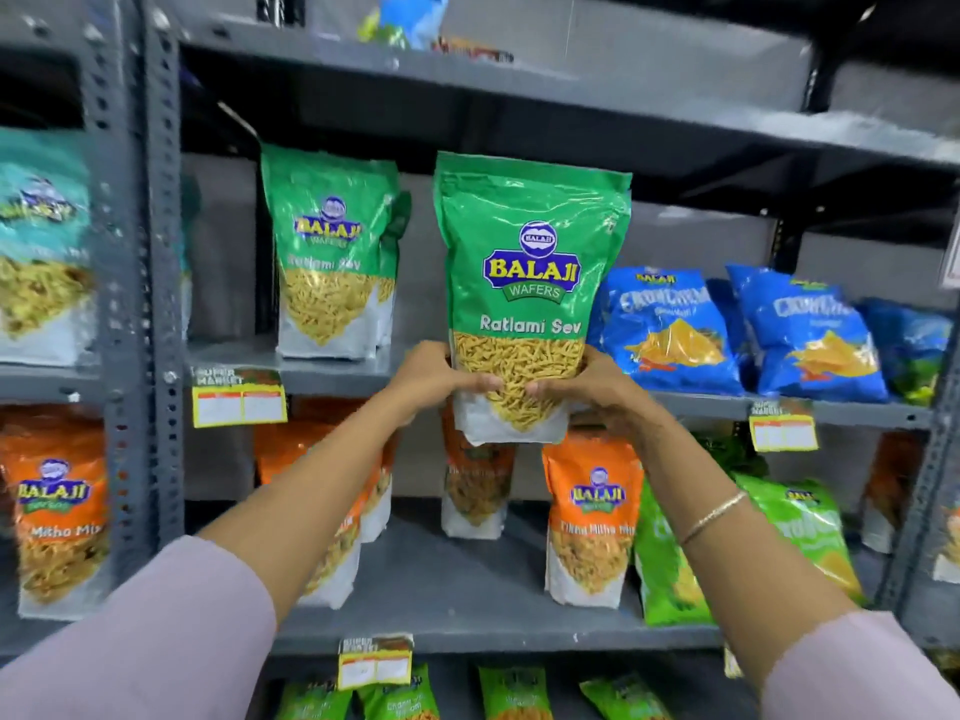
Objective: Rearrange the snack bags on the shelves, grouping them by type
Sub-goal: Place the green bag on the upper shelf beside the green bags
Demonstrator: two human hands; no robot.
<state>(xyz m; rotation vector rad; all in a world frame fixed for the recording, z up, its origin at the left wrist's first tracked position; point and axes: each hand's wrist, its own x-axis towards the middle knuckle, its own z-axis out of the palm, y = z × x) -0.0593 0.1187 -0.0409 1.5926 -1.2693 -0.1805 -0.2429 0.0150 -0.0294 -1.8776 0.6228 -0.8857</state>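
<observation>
A green Ratlami Sev bag point(524, 283) is held upright in front of the middle shelf point(343, 374). My left hand point(434, 379) grips its lower left side and my right hand point(587, 389) its lower right side. More green Ratlami Sev bags point(327, 252) stand on that shelf to the left. Blue Crunchem bags point(670, 330) lie on the same shelf to the right. Below, orange Mitha Mix bags point(589, 517) stand next to light green bags point(670, 558).
A grey slotted upright point(163, 283) splits the rack from a left bay with a teal bag point(41, 246) and an orange bag point(57, 511). Yellow price tags point(239, 402) hang on shelf edges. Small green bags point(511, 693) fill the bottom shelf.
</observation>
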